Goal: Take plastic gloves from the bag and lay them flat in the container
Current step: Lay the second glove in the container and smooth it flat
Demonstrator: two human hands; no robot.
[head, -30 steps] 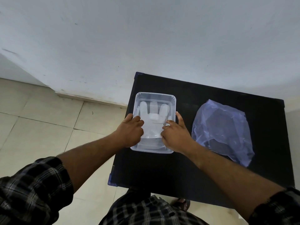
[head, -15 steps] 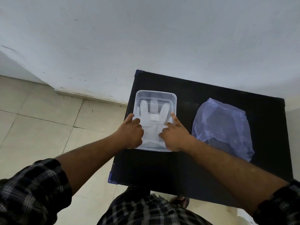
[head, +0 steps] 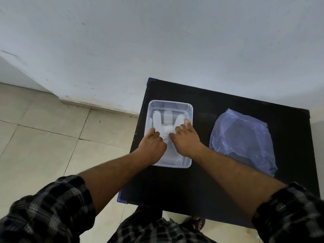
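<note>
Clear rectangular plastic container with rounded corners, at the 10 o'clock part of the matte black worktop, close to its left edge. Inside, thin translucent white gloves lying flat, fingers pointing to 12 o'clock. Left hand and right hand both over the container, fingers curled down and pressing on the gloves, nothing lifted. At 3 o'clock of the container, apart from it, a crinkled bluish see-through bag, slack and flat. Bare black surface toward 6 o'clock.
</note>
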